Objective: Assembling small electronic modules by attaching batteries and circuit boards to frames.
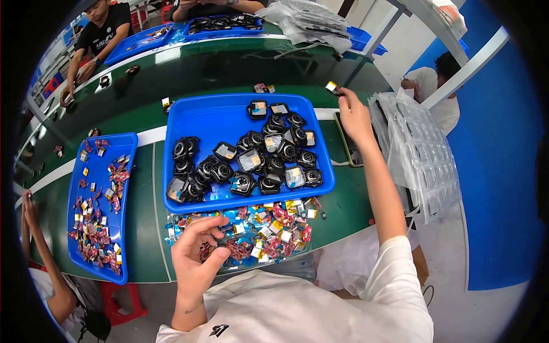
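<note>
My right hand [355, 117] reaches over the green belt, beyond the blue tray [197, 108]. Its fingertips pinch a small battery with a dark part attached [332, 87]. Smartwatch casings [250, 160], black and mostly in piles, lie in that tray. Closer to me, my left hand [197, 251] hovers over a clear bin of small batteries and red circuit pieces [277, 228]. Its fingers are curled, with thumb and fingertips apart; reddish parts show in the gap, seemingly bin contents behind the hand.
A narrow blue tray [130, 166] of similar parts stands left. Clear plastic blister trays [426, 154] are stacked at right, beside a phone-like green-edged object [347, 140]. Loose pieces [264, 88] dot the green belt [229, 68]. Other people work across and at left.
</note>
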`<state>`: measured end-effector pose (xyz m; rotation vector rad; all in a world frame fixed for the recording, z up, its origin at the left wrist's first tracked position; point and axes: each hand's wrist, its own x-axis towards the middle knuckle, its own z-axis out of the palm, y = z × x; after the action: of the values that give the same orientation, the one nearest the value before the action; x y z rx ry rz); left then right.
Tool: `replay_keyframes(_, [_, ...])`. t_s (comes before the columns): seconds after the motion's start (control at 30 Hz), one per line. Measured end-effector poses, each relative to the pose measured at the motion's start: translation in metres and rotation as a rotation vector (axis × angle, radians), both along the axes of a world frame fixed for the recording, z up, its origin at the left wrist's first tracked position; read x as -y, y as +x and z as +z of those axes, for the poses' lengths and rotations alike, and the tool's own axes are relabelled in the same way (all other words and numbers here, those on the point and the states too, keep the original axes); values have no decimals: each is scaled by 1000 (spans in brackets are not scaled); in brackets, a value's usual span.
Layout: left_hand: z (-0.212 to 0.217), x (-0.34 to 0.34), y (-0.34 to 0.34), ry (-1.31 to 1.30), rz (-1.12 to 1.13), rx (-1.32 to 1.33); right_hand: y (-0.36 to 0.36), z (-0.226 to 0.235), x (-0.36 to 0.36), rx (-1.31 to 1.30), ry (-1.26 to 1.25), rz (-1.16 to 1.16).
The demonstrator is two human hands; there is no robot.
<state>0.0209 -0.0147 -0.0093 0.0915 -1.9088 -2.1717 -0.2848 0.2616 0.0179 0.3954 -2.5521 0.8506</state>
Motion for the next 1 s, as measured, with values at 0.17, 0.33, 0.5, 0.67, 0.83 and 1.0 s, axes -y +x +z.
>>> replay_keyframes(0.17, [-2,-3,6,-34,35,-1,-104,-45,-42,226,182,-294])
replay_keyframes(0.33, [2,-4,6,-44,43,-12,-133,-68,-62,289,224,-334])
replay_keyframes(0.5, [1,-6,1,-9,77,4,-91,-32,-46,146,360,-340])
replay_keyframes(0.67, [1,-7,0,11,81,66,19,6,-10,191,-38,215])
replay_keyframes(0.83, [-4,-1,-1,-117,105,1,158,18,37,325,118,646])
replay_keyframes(1.0, [3,-5,-1,-185,92,-57,202,2,32,216,100,621])
